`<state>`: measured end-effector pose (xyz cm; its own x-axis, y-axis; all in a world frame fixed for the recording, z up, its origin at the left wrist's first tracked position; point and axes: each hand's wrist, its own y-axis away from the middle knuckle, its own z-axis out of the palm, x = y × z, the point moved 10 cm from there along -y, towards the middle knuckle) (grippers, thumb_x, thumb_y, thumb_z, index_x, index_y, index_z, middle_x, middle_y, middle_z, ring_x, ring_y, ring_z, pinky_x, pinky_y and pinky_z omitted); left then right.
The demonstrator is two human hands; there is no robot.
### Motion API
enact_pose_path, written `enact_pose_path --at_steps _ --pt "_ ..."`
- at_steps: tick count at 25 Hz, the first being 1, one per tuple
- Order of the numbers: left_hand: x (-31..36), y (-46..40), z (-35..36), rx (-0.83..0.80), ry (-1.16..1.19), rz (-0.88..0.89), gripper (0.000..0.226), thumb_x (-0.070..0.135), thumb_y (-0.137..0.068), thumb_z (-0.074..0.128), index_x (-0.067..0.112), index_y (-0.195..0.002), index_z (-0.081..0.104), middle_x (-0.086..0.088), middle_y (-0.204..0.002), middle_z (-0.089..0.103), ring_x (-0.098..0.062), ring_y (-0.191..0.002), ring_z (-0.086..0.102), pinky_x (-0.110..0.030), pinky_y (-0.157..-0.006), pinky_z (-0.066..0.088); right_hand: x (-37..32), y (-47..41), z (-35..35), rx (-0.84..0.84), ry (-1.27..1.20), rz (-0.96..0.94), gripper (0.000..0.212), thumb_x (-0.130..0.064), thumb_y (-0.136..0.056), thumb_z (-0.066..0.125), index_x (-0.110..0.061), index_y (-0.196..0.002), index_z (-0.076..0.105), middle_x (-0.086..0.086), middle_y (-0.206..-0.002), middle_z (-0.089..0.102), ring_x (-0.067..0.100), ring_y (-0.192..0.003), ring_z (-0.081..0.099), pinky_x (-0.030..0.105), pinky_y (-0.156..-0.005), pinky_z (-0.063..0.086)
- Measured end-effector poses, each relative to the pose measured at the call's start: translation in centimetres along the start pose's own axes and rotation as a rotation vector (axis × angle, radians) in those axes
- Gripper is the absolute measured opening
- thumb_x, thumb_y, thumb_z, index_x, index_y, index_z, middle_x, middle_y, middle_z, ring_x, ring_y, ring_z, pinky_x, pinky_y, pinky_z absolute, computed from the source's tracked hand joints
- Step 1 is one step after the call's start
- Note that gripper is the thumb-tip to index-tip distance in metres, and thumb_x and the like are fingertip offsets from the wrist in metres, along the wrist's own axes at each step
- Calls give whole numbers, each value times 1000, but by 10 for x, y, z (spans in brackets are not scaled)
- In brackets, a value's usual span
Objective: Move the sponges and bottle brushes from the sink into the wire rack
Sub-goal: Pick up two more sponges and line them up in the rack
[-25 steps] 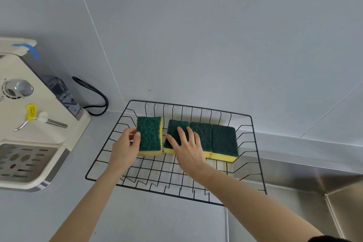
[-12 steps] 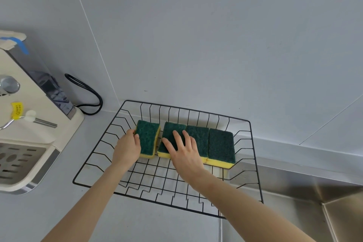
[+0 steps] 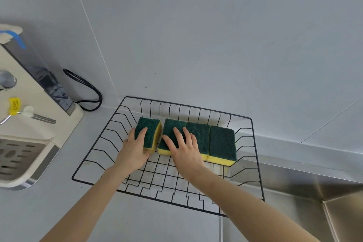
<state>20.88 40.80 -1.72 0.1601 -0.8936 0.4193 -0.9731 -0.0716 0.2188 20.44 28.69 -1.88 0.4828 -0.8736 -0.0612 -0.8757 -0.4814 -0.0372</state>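
Observation:
A black wire rack (image 3: 92,155) stands on the grey counter against the wall. Several green-topped yellow sponges lie in a row along its back. My left hand (image 3: 133,151) grips the leftmost sponge (image 3: 150,130), which is tilted, thumb on its green top. My right hand (image 3: 185,149) rests flat with straight fingers on the second sponge (image 3: 171,129). Two more sponges (image 3: 199,133) (image 3: 223,143) lie side by side to the right. No bottle brushes are visible.
A cream appliance (image 3: 25,124) with a drip tray stands at the left, its black cord (image 3: 88,88) looping by the wall. The steel sink (image 3: 314,192) begins at the right, beside the rack. Grey wall panels rise behind.
My left hand has shifted further onto the leftmost sponge, thumb now on its top, and the sponge tilts closer to the second one. The right hand stays on the second sponge.

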Motion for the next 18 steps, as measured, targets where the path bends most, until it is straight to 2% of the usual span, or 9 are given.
enact_pose_path --at_steps 5,12,16,18 --pt "9 2 -5 95 68 48 67 15 -86 55 14 -142 19 -13 -150 18 -30 -132 32 -43 -108 35 1 -1 -1 3 0 7 83 -3 -81 61 -21 -146 11 19 -155 13 43 -142 8 53 -116 10" --pt "10 -6 -5 114 62 56 65 13 -85 56 13 -141 22 -12 -150 20 -32 -129 36 -44 -106 38 0 -2 0 -24 5 12 85 -1 -81 61 -21 -146 10 19 -155 11 43 -143 5 53 -116 8" --pt "11 -4 -2 108 33 58 66 16 -86 55 15 -142 19 -12 -152 16 -33 -132 34 -46 -106 38 0 2 1 -40 10 14 80 -12 -88 55 -24 -147 4 16 -157 6 42 -144 0 51 -117 3" --pt "10 -3 2 75 -14 44 70 21 -88 53 17 -144 12 -14 -154 7 -35 -137 23 -47 -111 31 0 3 -1 -52 -20 28 77 -22 -91 53 -26 -148 1 14 -158 4 39 -145 -2 50 -118 1"
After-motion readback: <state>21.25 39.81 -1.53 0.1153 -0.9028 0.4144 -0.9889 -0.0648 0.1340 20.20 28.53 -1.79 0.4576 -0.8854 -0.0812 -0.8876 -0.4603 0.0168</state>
